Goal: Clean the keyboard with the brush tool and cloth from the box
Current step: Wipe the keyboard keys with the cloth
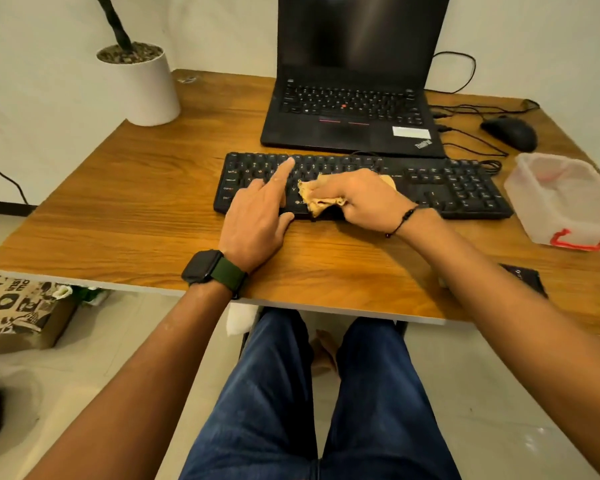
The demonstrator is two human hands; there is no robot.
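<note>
Wood-grain laminate covers the desk (136,209), warm orange-brown with a pale edge, set against a plain white wall. At its centre lies the black keyboard (458,188), long and rectangular, its keys matte with small pale legends. The left hand (257,216) rests on the keyboard's left part, index finger stretched straight toward 12 o'clock onto the upper key rows, thumb against the near edge, the other fingers loosely bent and holding nothing. The right hand (364,197) lies on the middle keys with its fingers curled around a crumpled tan cloth (317,202), which bunches out at 9 o'clock of the hand and shows a little at its far side.

At 12 o'clock from the keyboard stands an open black laptop (354,109), screen dark, with a red dot among its keys. A black mouse (510,133) sits at 2 o'clock among thin black cables. At 3 o'clock, just beside the keyboard's end, is a translucent plastic box (568,216), rounded-rectangular, with a red latch on its near wall; its contents cannot be made out. At 10 o'clock a smooth white cylindrical pot (153,91) holds gravel and a dark stem.
</note>
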